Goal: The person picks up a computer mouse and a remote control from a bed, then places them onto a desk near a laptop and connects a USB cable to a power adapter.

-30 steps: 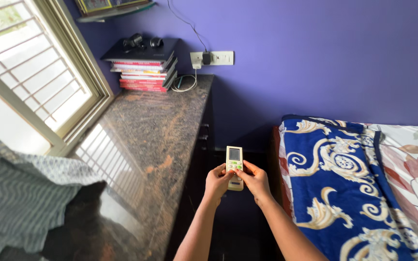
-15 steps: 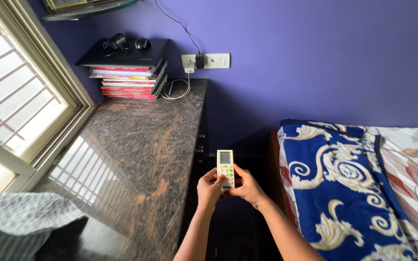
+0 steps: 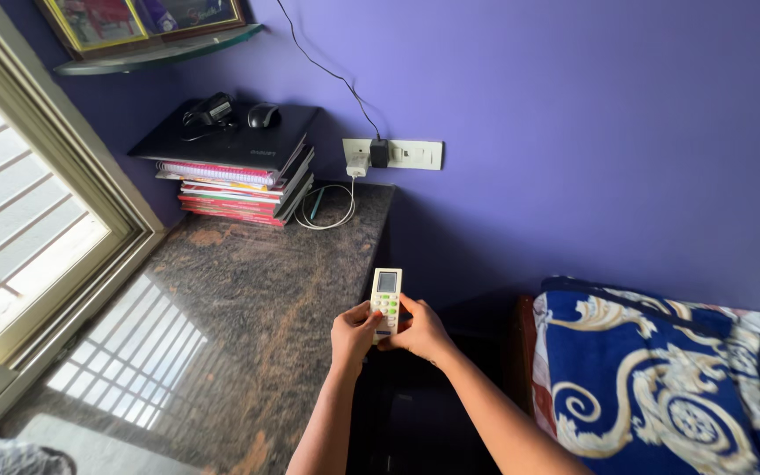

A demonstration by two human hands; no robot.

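Observation:
A cream remote control [image 3: 386, 294] with a small grey screen and green buttons stands upright in both my hands. My left hand [image 3: 353, 332] grips its lower left side, thumb on the buttons. On the lower right side, my right hand [image 3: 420, 331] wraps it with the thumb resting across the front. The remote hovers over the right edge of a dark granite counter [image 3: 230, 317].
A stack of books [image 3: 235, 183] topped by a black laptop, a mouse and a black gadget sits at the counter's back. A wall socket [image 3: 393, 153] with chargers and a coiled cable is beside it. A window [image 3: 19, 220] is left; a blue patterned blanket [image 3: 653, 387] lies right.
The view has tilted up and swung right; the striped cloth at lower left has left the frame. Both hands keep hold of the remote, now over the counter's edge.

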